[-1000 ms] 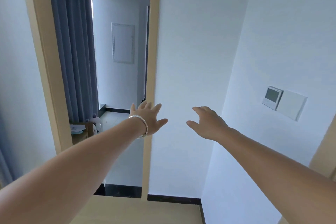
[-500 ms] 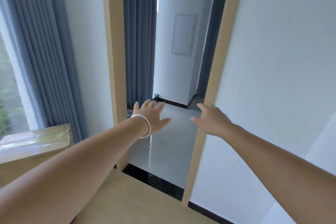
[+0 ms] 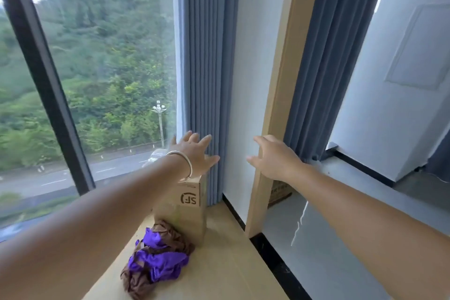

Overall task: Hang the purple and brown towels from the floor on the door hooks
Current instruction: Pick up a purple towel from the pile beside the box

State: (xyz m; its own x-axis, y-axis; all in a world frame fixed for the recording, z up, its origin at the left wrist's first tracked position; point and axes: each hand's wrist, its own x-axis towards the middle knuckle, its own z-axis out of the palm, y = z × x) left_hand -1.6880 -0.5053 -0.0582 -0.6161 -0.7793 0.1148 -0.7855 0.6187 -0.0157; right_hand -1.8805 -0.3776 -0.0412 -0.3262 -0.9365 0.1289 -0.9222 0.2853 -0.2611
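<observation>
Both hands are spread and empty, left hand point(image 3: 194, 153) and right hand point(image 3: 275, 158) held out in the air. Crumpled purple towel point(image 3: 158, 263) and brown towel point(image 3: 138, 285) lie tangled on the pale wooden floor point(image 3: 231, 263), near left, beside a cardboard box point(image 3: 187, 207). Pickup seems not yet begun (no hooks in view); next calls for bending down.
</observation>
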